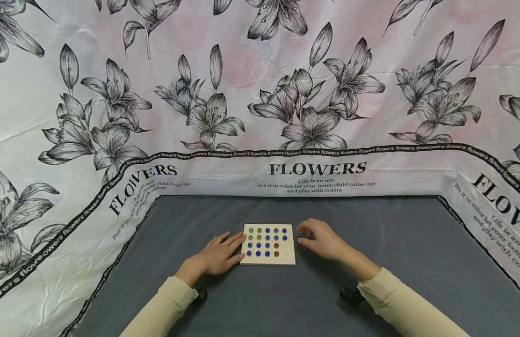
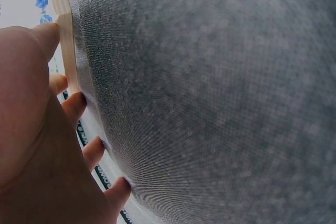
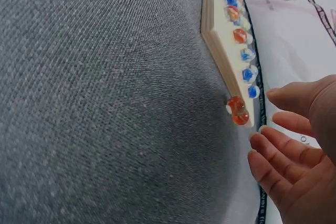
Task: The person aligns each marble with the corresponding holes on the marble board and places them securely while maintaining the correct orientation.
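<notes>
A small wooden board (image 1: pixel 287 259) lies on the grey cloth, its holes filled with blue marbles (image 1: pixel 258 245), a few green marbles (image 1: pixel 251 230) and orange marbles (image 1: pixel 276 253). My left hand (image 1: pixel 218 256) lies flat, its straight fingers touching the board's left edge (image 2: pixel 65 35). My right hand (image 1: pixel 321 241) hovers just right of the board with loosely curled fingers and holds nothing. In the right wrist view an orange marble (image 3: pixel 237 110) sits at the near end of the board (image 3: pixel 220 45), close to my right hand's fingertips (image 3: pixel 262 153) and apart from them.
The grey cloth (image 1: pixel 390 243) covers the table all around the board. A floral sheet (image 1: pixel 260 93) printed with "FLOWERS" rises behind and along both sides. Black wrist mounts (image 1: pixel 350 295) show under the sleeves.
</notes>
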Demonstrator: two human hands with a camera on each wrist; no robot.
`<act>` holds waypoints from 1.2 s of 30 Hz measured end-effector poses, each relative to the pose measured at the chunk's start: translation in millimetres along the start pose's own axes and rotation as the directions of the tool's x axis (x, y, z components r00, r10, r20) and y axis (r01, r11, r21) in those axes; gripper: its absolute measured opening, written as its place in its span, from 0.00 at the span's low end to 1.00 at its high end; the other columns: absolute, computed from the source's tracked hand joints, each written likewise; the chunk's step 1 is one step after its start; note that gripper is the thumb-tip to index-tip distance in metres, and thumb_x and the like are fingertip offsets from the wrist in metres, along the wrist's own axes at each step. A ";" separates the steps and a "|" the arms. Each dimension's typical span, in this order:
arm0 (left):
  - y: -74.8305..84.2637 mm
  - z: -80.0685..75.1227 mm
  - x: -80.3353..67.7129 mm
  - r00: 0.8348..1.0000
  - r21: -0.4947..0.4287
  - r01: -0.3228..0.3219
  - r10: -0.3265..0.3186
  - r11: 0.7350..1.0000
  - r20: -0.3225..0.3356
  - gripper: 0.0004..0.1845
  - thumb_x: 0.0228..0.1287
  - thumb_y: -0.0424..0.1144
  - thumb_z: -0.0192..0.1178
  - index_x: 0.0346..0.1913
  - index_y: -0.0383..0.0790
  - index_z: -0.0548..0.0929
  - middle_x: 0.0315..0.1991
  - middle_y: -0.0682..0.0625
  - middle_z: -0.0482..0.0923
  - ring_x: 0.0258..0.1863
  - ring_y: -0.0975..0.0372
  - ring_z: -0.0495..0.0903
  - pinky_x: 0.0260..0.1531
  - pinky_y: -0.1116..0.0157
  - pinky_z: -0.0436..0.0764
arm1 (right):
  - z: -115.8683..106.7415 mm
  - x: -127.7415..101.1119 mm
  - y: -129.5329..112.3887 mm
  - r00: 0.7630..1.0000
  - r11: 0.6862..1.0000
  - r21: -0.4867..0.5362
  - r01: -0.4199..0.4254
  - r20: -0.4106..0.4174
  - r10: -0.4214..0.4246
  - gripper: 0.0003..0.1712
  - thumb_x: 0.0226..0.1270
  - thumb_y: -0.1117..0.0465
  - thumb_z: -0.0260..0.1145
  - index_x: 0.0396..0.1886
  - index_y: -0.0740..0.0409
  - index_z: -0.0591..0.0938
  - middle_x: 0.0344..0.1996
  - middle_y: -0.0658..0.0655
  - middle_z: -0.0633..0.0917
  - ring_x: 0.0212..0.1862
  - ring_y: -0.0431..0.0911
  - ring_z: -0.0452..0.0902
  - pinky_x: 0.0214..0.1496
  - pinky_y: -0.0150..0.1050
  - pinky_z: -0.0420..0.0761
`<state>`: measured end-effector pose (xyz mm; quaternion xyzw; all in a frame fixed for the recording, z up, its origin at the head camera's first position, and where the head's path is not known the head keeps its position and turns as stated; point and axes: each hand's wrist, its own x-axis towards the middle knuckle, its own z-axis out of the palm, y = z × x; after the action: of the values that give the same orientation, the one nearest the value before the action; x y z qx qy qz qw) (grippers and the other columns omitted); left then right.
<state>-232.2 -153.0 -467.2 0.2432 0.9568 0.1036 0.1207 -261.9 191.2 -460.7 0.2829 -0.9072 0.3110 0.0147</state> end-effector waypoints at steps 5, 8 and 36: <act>-1.2 1.5 0.9 1.000 0.010 0.005 -0.005 1.000 -0.004 0.33 0.82 0.58 0.44 0.83 0.51 0.56 0.82 0.53 0.52 0.81 0.44 0.49 0.76 0.39 0.51 | 7.0 4.0 7.3 1.000 1.000 0.008 -0.029 -0.002 0.029 0.13 0.68 0.65 0.72 0.50 0.63 0.85 0.43 0.57 0.84 0.40 0.43 0.79 0.41 0.41 0.81; -1.5 1.9 1.3 1.000 0.011 0.008 -0.008 1.000 -0.003 0.34 0.82 0.58 0.44 0.83 0.51 0.56 0.82 0.53 0.52 0.81 0.44 0.49 0.76 0.40 0.50 | 9.9 6.1 10.8 0.999 0.999 0.007 -0.035 -0.001 0.035 0.11 0.68 0.65 0.72 0.48 0.62 0.86 0.41 0.55 0.85 0.38 0.42 0.79 0.40 0.40 0.80; -4.0 4.6 3.1 1.000 -0.020 -0.001 0.001 1.000 -0.005 0.34 0.82 0.57 0.44 0.83 0.50 0.55 0.83 0.52 0.50 0.81 0.44 0.47 0.76 0.38 0.47 | 11.6 10.2 28.1 0.993 0.981 0.156 -0.115 -0.008 0.117 0.03 0.69 0.64 0.71 0.39 0.60 0.88 0.32 0.51 0.86 0.34 0.41 0.80 0.35 0.38 0.78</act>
<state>-235.3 -154.3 -473.2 0.2424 0.9559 0.1137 0.1206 -283.4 197.6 -483.6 0.2271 -0.8951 0.3833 -0.0178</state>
